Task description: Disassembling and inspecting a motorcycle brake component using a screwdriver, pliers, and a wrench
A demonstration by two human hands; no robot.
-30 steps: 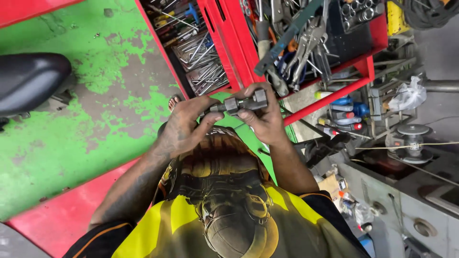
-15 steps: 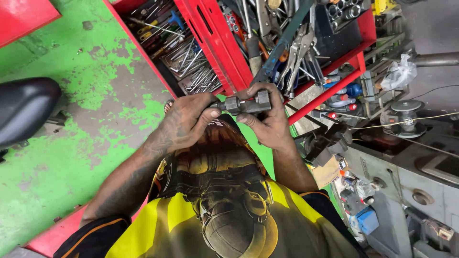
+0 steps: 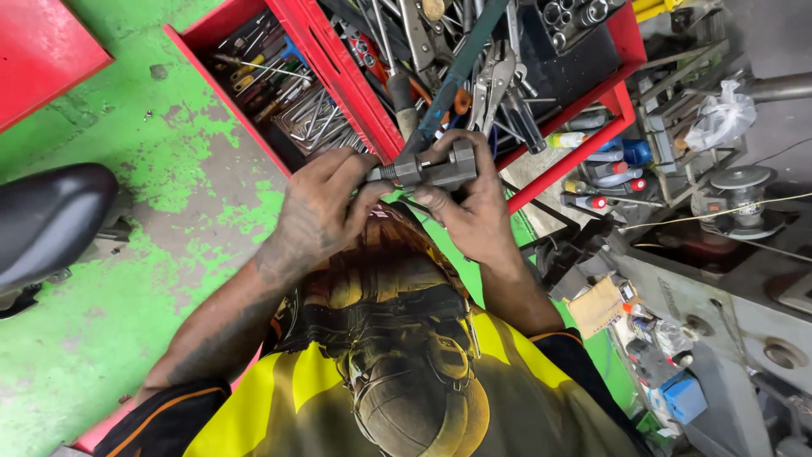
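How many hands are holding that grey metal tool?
2: the left hand pinches the threaded end of the grey metal tool, and the right hand grips its blocky end, above the red tool drawers.

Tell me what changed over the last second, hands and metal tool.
The view slid, so the red tool tray shows more. The left hand pinches the threaded end of the grey metal tool; the right hand grips its block. Both hands held it throughout, in front of the chest.
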